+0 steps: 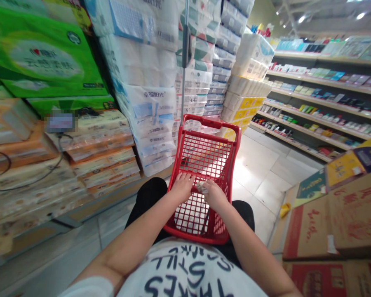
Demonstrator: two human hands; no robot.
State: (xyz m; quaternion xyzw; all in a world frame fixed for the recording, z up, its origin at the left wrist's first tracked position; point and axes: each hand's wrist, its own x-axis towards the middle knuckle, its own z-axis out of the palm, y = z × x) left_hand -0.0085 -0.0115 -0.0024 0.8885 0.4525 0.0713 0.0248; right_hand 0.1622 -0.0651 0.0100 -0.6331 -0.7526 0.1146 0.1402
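A red plastic shopping basket [233,165] with grid walls stands tilted between my knees, its handle at the far end. My left hand [182,189] lies on the red grid, with its fingers stretched out and nothing in them. To its right, my right hand [215,195] is closed around a crumpled whitish cloth [200,187], which touches or hovers just over the grid; I cannot tell which. Whether the wad is fabric or tissue is hard to make out. Through the grid's holes, pale floor shows.
Stacked tissue packs [102,165] and toilet roll packs [154,103] rise on the left and ahead. Cardboard boxes [315,227] stand close on the right. Farther back are shelves of small goods [324,80]. Pale floor tiles [259,185] run between. A dark cable [60,150] hangs at left.
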